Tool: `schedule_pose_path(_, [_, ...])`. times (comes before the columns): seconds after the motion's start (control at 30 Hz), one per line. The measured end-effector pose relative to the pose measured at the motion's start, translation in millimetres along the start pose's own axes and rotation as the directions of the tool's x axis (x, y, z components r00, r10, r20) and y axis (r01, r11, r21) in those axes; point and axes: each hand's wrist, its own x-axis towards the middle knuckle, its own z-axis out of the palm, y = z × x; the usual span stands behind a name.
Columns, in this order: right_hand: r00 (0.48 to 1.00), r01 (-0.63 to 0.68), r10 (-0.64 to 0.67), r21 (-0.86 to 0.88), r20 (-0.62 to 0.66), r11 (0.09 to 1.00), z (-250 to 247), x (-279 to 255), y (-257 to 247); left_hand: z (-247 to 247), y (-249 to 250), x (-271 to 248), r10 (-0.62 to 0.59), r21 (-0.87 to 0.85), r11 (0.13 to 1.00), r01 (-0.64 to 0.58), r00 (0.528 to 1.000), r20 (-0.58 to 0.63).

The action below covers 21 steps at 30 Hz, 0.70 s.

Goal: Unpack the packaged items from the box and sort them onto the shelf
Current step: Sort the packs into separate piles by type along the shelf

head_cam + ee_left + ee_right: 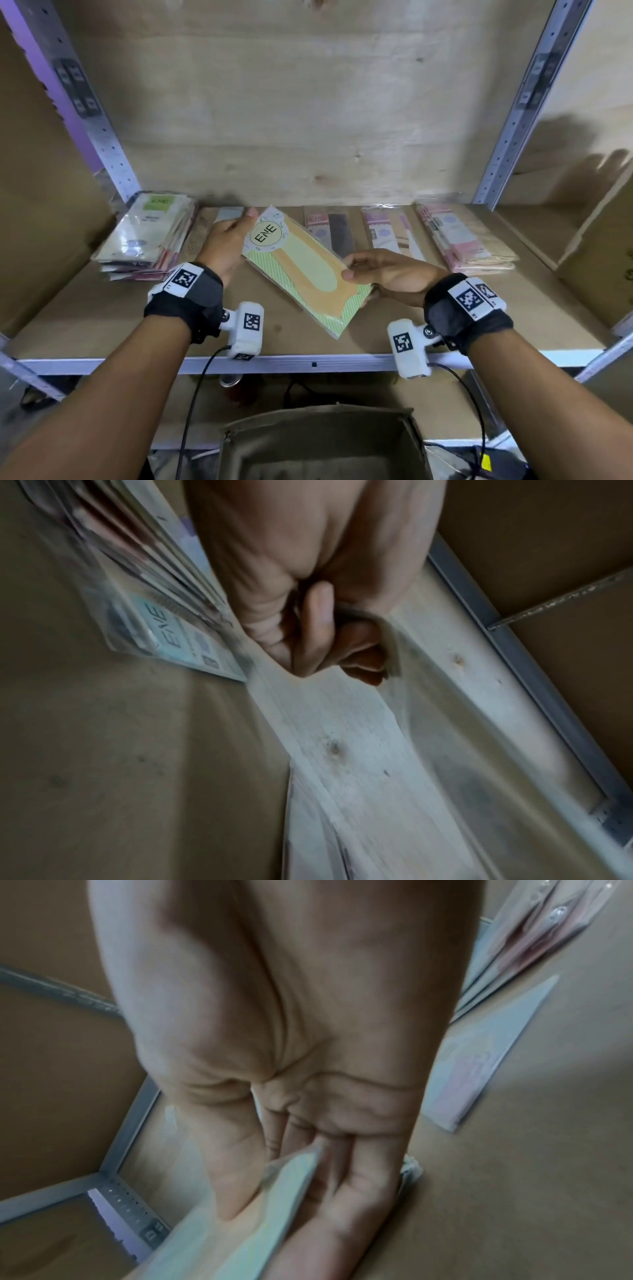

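Both hands hold one green-orange packet [301, 270] over the shelf [102, 318]: left hand [227, 240] grips its far end, right hand [387, 274] pinches its near edge. Only the head view shows the box [322, 442].

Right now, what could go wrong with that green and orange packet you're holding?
The green and orange ENE packet is in glossy wrap and held only at its ends, by the left hand and the right hand, so it might slip. The stack on the left looks uneven and could topple if bumped. The packet might also land on the wrong pile, since several similar pink-banded packets lie nearby.
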Motion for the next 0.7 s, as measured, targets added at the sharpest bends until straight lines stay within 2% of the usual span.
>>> schedule_pose_path(0.13, [1.0,0.006,-0.006,0.027,-0.006,1.0,2.5,0.9,-2.2,-5.9,2.2,-2.8,-0.087,-0.092,0.992,0.084,0.996,-0.025])
schedule_pose_path(0.2, [0.999,0.017,-0.015,0.058,-0.038,0.998,3.3,3.6,-1.5,-8.2,3.6,-4.7,-0.13,-0.199,0.971,0.132,0.991,0.021])
schedule_pose_path(0.27, [0.998,0.035,-0.028,0.112,-0.059,0.993,4.9,5.2,-0.8,-8.5,3.8,-9.7,-0.156,-0.235,0.954,0.184,0.979,0.13])
schedule_pose_path(0.33, [0.996,0.056,-0.043,0.172,-0.078,0.984,7.6,7.8,-0.9,-6.2,1.4,-16.6,-0.178,-0.105,0.971,0.214,0.944,0.279])
schedule_pose_path(0.4, [0.99,0.07,-0.043,0.195,-0.138,0.978,12.6,11.5,-1.6,0.9,-3.2,-24.8,-0.239,0.053,0.97,0.239,0.878,0.414])
schedule_pose_path(0.5, [0.975,0.058,-0.001,0.251,-0.22,0.966,20.0,17.4,0.7,15.3,-11.0,-35.7,-0.291,0.192,0.956,0.222,0.802,0.522])
schedule_pose_path(0.57, [0.961,-0.009,0.072,0.229,-0.265,0.973,23.4,20.9,4.1,20.2,-12.6,-39.9,-0.316,0.232,0.946,0.225,0.799,0.512])
schedule_pose_path(0.7, [0.925,-0.13,0.119,-0.006,-0.36,0.992,25.5,27.3,7.3,18.9,-12.1,-40.4,-0.371,0.301,0.917,0.261,0.833,0.41])
